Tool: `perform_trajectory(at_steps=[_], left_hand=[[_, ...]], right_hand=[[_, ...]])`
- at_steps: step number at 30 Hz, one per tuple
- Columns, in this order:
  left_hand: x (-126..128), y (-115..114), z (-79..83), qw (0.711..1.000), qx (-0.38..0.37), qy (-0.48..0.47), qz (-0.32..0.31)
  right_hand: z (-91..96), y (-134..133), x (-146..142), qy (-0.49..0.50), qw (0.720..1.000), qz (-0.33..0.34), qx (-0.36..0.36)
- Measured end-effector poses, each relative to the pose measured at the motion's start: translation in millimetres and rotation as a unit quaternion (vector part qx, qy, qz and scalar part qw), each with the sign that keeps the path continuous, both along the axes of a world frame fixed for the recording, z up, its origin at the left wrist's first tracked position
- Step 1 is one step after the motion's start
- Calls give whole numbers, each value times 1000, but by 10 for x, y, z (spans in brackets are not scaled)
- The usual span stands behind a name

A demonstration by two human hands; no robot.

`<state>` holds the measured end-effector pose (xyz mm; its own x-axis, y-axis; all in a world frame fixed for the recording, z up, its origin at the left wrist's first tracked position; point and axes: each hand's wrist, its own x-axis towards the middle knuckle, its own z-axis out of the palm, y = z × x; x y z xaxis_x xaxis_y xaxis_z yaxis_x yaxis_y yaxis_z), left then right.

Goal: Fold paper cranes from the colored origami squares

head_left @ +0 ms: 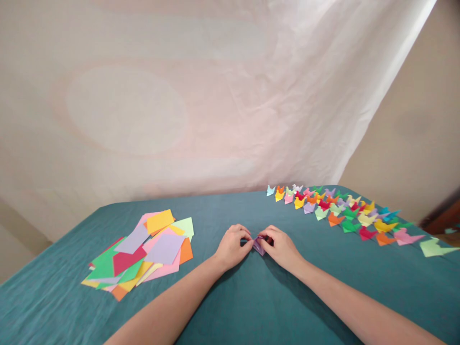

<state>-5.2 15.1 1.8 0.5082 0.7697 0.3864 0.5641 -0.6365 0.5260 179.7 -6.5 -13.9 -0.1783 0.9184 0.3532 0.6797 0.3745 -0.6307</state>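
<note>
Between my two hands is a small folded piece of purple paper [259, 246], near the middle of the table. My left hand [235, 244] pinches its left side between thumb and fingertips. On the other side my right hand [281, 245] grips it the same way, fingers curled. The paper comes to a point at the bottom; its upper part is partly hidden by my fingers, so its exact shape is hard to make out.
A loose pile of coloured paper sheets [164, 249] lies to the left. Rows of folded paper birds [336, 219] stand at the right and back right. A teal cloth [230, 306] covers the table; a pale curtain [215, 120] hangs behind.
</note>
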Motion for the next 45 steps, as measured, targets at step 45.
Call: perform_trajectory(at_steps=[45], left_hand=[[155, 48, -27, 997, -8, 53, 53]], right_hand=[[17, 4, 125, 42, 997, 63, -10]])
